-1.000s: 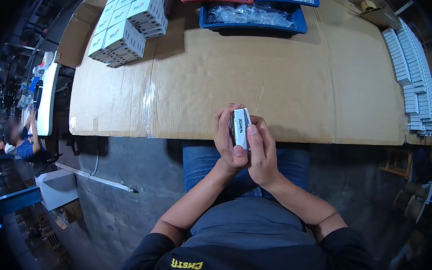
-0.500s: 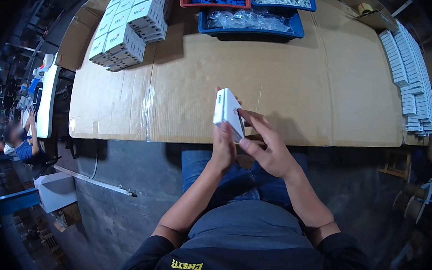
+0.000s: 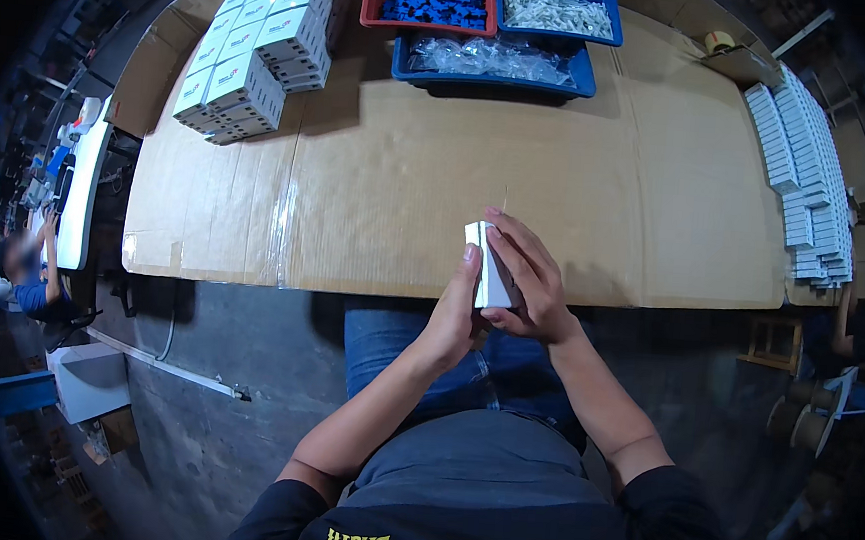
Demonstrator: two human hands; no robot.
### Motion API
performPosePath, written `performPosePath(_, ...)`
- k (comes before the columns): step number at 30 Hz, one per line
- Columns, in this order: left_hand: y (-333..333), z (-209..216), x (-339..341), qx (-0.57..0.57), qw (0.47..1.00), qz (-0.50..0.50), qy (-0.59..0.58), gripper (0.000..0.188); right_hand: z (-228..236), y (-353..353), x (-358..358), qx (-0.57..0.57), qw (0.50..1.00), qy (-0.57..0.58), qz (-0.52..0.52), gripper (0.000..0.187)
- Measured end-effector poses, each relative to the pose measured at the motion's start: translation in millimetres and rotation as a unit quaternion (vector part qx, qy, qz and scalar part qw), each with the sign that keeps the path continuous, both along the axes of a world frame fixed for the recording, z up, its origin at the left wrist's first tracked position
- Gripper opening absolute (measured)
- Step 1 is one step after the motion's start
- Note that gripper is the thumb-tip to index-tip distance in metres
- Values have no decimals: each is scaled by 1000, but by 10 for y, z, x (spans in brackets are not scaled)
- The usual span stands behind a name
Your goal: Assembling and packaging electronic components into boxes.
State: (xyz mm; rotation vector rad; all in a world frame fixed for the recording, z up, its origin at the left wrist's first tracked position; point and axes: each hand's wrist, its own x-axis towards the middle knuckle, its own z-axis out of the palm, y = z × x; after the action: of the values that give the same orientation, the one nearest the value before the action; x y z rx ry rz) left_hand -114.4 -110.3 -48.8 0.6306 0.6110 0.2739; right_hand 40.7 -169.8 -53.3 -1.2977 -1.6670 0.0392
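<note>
Between my two hands, just above the near edge of the cardboard-covered table (image 3: 438,190), is a small white box (image 3: 493,286). My left hand (image 3: 458,307) grips its left side, with the thumb up along the white face. My right hand (image 3: 534,282) lies over the right side, fingers bent across the top and thumb near the bottom corner. Both hands are closed on the box. Its underside and most of its right face are hidden by my fingers.
White boxes (image 3: 240,86) are stacked at the back left. A red bin (image 3: 372,20) of blue pieces, a blue bin (image 3: 615,27) of whitish pieces and another blue bin (image 3: 486,85) of clear plastic stand at the back. Small white cartons (image 3: 809,186) line the right. A person (image 3: 40,293) sits far left.
The box has come nearer to me and a little to the right, and it stands more upright. My right hand's fingers have gone from its edge to wrap over its side.
</note>
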Motion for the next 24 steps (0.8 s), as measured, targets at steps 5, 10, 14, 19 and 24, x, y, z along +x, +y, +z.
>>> performPosePath(5, -1, -25, -29, 29, 999, -22, 4, 70, -21, -18, -33, 3, 1000, 25, 9, 81)
performPosePath(10, -12, -50, -9, 19, 999, -16, 35, 73, -92, -25, -56, -15, 998, 55, -2, 87)
performPosePath(14, -90, -211, 99, 354, 933, 61, -17, 72, -123, -27, -100, -35, 962, 270, -14, 101)
performPosePath(19, 5, -138, 146, 295, 954, 43, -37, 85, 117, 5, -149, -103, 902, 420, 15, 101)
performPosePath(24, 29, 76, 135, 125, 974, 173, -81, 76, 213, -51, -59, -127, 944, 303, 23, 62)
